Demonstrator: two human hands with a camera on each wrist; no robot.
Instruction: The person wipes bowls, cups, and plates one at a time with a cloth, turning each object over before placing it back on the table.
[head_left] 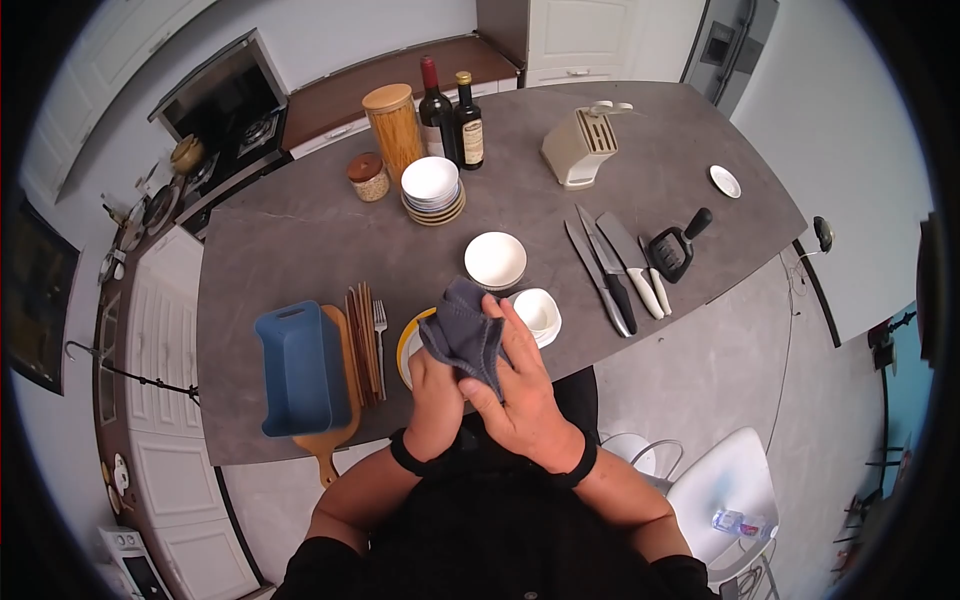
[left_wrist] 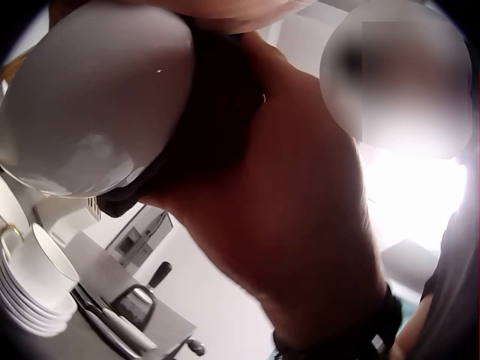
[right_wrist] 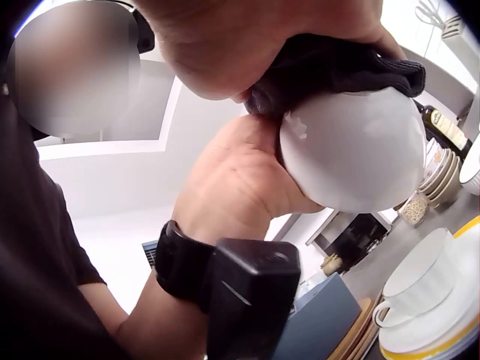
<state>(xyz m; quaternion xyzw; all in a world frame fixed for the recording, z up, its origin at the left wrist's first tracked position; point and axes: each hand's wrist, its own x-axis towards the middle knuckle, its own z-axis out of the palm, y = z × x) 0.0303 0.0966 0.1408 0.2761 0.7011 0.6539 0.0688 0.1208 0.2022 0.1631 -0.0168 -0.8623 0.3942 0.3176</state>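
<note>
Left hand [head_left: 435, 400] grips a glossy white round bowl [right_wrist: 356, 157], bulge downward; right hand [head_left: 530, 405] holds dark-grey fabric cloth [head_left: 462, 335], lengthwise fore-and-aft.

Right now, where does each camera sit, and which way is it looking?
Head: worn on the head, looking forward and down at the table; both forearms, the left grip and the right grip show.
Left wrist: worn there, looking across at the right grip, with the grater beyond; skin shows along the top edge.
Right wrist: worn there, looking across at the left grip, with the blue tray beyond; the right grip and black shirt show.
Shared: both wrist views show the white dish and dark cloth.
</note>
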